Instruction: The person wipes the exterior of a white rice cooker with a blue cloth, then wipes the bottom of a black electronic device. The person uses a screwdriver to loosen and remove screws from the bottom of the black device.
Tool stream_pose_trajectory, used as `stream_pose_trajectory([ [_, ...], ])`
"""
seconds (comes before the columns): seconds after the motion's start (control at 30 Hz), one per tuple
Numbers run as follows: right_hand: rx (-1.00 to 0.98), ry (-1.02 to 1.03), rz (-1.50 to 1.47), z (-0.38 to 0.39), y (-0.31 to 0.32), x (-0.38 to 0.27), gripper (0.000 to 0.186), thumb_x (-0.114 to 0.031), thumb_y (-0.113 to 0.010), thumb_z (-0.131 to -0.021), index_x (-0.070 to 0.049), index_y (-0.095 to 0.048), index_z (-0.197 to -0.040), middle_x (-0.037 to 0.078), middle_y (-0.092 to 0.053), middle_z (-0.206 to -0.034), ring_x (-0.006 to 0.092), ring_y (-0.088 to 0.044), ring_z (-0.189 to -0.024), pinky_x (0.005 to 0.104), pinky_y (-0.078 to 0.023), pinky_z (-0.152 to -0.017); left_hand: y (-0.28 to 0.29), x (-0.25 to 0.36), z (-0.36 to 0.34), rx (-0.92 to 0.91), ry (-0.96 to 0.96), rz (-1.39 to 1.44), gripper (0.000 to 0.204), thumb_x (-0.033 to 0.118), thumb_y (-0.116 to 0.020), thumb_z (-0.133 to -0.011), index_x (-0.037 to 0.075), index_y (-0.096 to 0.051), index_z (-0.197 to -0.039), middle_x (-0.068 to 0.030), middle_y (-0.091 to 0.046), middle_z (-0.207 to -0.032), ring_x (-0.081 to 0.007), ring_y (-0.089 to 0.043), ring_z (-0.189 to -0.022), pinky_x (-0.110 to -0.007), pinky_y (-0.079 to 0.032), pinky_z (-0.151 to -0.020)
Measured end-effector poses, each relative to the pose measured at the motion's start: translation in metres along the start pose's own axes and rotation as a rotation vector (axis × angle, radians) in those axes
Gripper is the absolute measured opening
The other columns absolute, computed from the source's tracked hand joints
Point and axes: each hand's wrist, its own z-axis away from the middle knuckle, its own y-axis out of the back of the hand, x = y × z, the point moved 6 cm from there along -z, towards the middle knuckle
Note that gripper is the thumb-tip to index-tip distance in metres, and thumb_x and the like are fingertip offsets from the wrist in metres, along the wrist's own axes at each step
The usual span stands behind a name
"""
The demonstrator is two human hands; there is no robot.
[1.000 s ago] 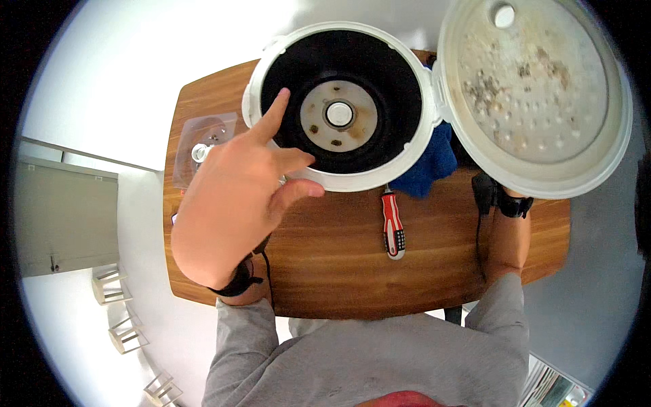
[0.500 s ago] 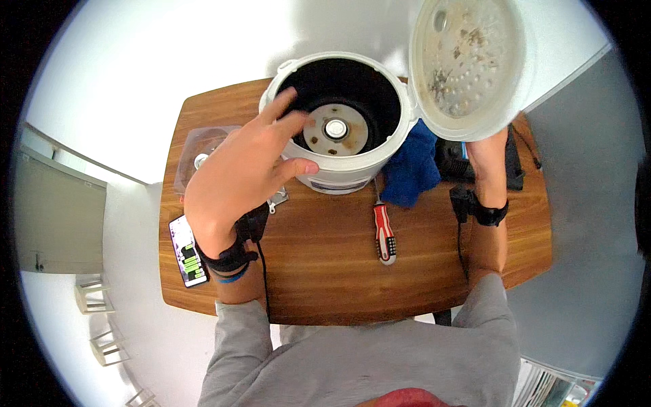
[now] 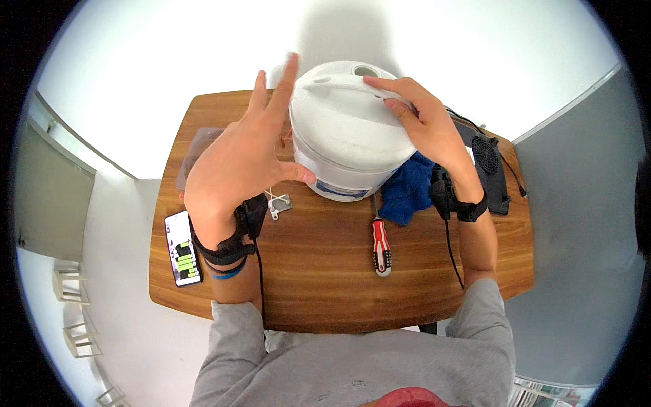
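Note:
A white rice cooker (image 3: 339, 178) stands toward the back of the wooden table, its lid (image 3: 339, 125) resting on top and hiding the inside. My right hand (image 3: 428, 122) grips the right end of the lid's raised handle between thumb and fingers. Beside the cooker's left wall, my left hand (image 3: 237, 159) is open with fingers spread and holds nothing. Its thumb comes close to the cooker's lower front; I cannot tell if it touches.
A red-and-black screwdriver (image 3: 382, 247) lies before the cooker. Right of it sit a blue cloth (image 3: 408, 193) and black gear (image 3: 489, 163) with cables. On the left are a phone (image 3: 182, 249), a clear plastic container (image 3: 196, 152) and small metal parts (image 3: 279, 205).
My right hand has swung the lid down and left from its raised position onto the cooker, covering the dark interior. My left hand stays at the cooker's left side, fingers now pointing more upward.

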Motion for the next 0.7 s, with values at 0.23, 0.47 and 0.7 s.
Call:
stream_pose_trajectory([
  [0.23, -0.016, 0.090, 0.024, 0.000, -0.004, 0.000, 0.044, -0.005, -0.058, -0.112, -0.019, -0.070, -0.153, 0.014, -0.071, -0.131, 0.0294, -0.067, -0.116, 0.0390, -0.054, -0.105, -0.027, 0.022, -0.004, -0.189, -0.091, -0.064, 0.122, 0.037, -0.100, -0.070, 0.036, -0.036, -0.174, -0.0345, -0.025, -0.178, -0.0491, -0.067, -0.135, -0.053, -0.063, -0.101],
  [0.47, -0.005, 0.103, 0.084, 0.006, -0.003, 0.005, 0.046, -0.018, -0.051, -0.118, -0.013, -0.056, -0.163, 0.019, -0.061, -0.155, 0.0356, -0.057, -0.146, 0.0439, -0.043, -0.126, -0.038, 0.038, -0.007, -0.143, 0.002, -0.107, 0.098, 0.030, -0.097, -0.080, 0.025, -0.047, -0.164, -0.0466, -0.014, -0.174, -0.0561, -0.066, -0.132, -0.055, -0.062, -0.105],
  [0.7, 0.038, -0.354, -0.032, 0.118, -0.001, 0.099, 0.079, -0.045, -0.062, -0.112, -0.009, -0.029, -0.175, 0.041, -0.035, -0.169, 0.0496, -0.036, -0.162, 0.0544, -0.033, -0.132, -0.041, 0.039, -0.013, -0.160, 0.002, -0.101, 0.098, 0.031, -0.096, -0.082, 0.025, -0.045, -0.165, -0.0447, -0.008, -0.176, -0.0573, -0.064, -0.133, -0.056, -0.062, -0.108],
])
